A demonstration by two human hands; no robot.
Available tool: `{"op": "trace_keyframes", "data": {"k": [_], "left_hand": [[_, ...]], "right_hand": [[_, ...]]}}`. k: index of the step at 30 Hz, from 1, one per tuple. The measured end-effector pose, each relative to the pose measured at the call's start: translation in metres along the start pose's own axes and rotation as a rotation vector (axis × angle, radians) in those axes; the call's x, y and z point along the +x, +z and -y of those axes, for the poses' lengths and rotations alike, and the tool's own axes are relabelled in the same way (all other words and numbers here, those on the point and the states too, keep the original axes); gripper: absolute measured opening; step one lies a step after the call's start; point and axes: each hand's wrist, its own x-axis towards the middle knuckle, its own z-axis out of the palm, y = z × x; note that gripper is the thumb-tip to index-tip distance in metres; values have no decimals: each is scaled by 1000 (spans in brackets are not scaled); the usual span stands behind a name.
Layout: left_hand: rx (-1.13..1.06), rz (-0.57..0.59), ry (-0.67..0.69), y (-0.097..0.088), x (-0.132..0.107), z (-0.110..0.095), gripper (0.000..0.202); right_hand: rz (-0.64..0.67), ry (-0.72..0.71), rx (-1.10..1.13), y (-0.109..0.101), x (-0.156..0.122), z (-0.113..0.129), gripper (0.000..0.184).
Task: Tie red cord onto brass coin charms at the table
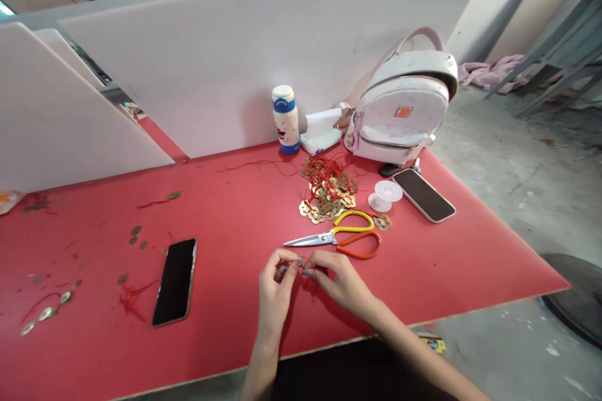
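Note:
My left hand (pixel 275 285) and my right hand (pixel 341 279) are close together near the table's front edge, fingertips pinched. Between them runs a thin red cord (pixel 314 281), with both hands closed on it. Whether a coin is also inside my left fingers is hidden. Just beyond my hands lie scissors (pixel 324 238) with one yellow and one red handle, blades pointing left. Behind the scissors is a pile of brass-coloured coins tied with red cord (pixel 329 191). One more knotted coin cluster (pixel 383 222) rests by the yellow handle.
A white spool (pixel 388 191) stands beside a phone (pixel 426 195) on the right. Behind are a white backpack (pixel 404 106), a tissue pack (pixel 322 138) and a bottle (pixel 285 119) against a white partition (pixel 211 75). Another phone (pixel 175 282) and loose coins (pixel 47 312) lie left.

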Motion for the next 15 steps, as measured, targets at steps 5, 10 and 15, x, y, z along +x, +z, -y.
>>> {"op": "trace_keyframes", "data": {"k": [5,10,15], "left_hand": [[99,59,35,0,2,1,12],[189,132,95,-2,6,-7,13],[-72,202,-72,0,3,-8,17]], "right_hand": [[61,77,-97,-5,0,0,18],[84,81,-161,-20,7,6,11],[13,-29,2,-20,13,-4,33]]}}
